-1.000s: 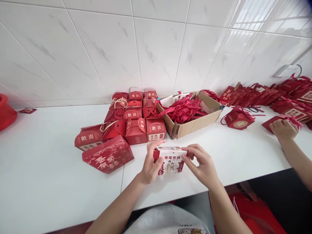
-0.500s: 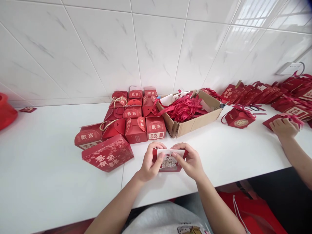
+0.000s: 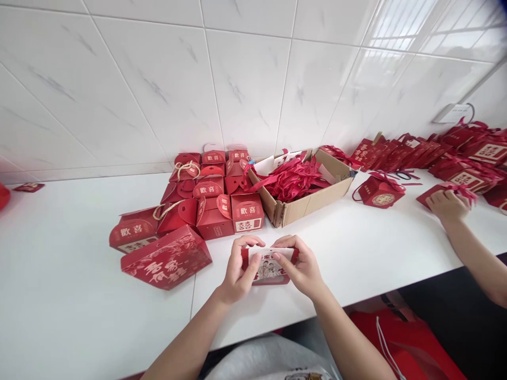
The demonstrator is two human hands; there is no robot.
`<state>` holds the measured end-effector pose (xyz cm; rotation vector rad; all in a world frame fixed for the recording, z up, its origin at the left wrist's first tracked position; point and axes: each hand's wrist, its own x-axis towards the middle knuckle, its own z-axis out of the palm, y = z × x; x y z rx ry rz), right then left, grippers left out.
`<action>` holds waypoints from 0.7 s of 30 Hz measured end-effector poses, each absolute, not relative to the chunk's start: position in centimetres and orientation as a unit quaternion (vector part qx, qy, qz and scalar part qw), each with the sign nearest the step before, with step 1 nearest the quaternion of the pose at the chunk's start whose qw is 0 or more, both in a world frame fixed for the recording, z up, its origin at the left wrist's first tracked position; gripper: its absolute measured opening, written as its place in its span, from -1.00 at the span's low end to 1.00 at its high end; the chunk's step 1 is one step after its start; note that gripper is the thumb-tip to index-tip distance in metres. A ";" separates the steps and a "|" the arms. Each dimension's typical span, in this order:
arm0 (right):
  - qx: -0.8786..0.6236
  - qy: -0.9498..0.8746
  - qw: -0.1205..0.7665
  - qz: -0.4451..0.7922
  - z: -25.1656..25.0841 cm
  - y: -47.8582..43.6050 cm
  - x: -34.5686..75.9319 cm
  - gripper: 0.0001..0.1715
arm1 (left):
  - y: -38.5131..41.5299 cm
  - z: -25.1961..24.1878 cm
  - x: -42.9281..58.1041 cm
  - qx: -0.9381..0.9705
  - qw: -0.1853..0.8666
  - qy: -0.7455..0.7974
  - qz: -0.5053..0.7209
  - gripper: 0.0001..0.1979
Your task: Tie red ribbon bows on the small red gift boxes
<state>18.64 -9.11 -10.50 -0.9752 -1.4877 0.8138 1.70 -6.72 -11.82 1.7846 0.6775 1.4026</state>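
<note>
Your left hand (image 3: 240, 272) and right hand (image 3: 303, 269) both pinch the small box (image 3: 270, 270) between them, maybe to press its top edges together. The ribbons (image 3: 297, 177) sit just past your hands, probably for easy reach.

We wear a pale grey, lightly creased fabric top (image 3: 253, 360), rounded over our front, with a dark-outlined cartoon print (image 3: 308, 376) cut off at the view's lower edge. Our left hand (image 3: 238, 273), right hand (image 3: 301, 272) and both slim forearms (image 3: 348, 330) are bare.
</note>
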 end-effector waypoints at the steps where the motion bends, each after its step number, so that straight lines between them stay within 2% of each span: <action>1: -0.409 -0.633 0.559 0.347 -10.5 -9.1 18.6 -0.92 | -6.7 -11.8 1.7 0.697 0.381 0.267 0.546 -0.83; 21: -0.401 -0.615 0.556 0.389 -10.8 -8.8 18.8 -0.92 | -6.3 -11.9 1.9 0.698 0.385 0.284 0.533 -0.85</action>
